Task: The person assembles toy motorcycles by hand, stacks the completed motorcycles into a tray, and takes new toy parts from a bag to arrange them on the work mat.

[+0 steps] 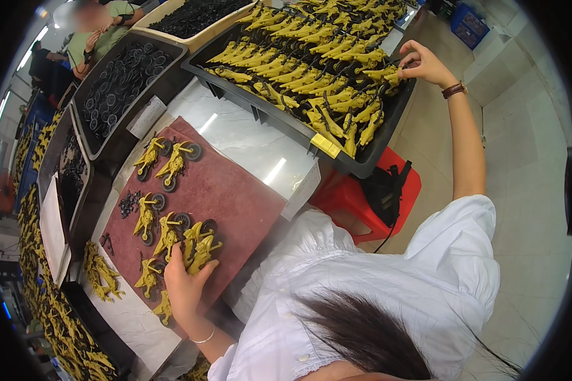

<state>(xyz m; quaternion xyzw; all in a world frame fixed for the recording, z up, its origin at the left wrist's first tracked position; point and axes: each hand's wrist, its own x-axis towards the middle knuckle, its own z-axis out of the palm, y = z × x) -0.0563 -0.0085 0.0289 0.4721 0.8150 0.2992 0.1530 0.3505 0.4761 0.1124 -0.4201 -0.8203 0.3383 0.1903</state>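
Several loose yellow pieces [102, 273] lie at the left on the bench [235, 124], just beside a dark red mat [235, 197]. On the mat's left part stand or lie yellow toy motorcycles [173, 164] with black wheels, in loose rows, with a small heap of black bits [130, 203] among them. At the mat's lower part is the left hand [187, 282], thumb and forefinger parted around the lower end of one toy motorcycle [201, 249]; that piece lies just ahead of the palm, its long axis slanting up and away from the wrist. Whether the grip on it is firm, I cannot tell

Farther right, past a bare stretch of bench, a large black tray [251, 111] holds many yellow bodies [286, 66] in slanting rows. At its right rim is the right hand [428, 66], arm stretched out, thumb and forefinger drawn in and seemingly pinching the right end of one yellow body [380, 75]. This body lies to the left of the fingertips, over the tray's right side, its long axis running roughly left to right, away from the hand. The right hand is by far the nearer to it; the left is well apart, over the mat
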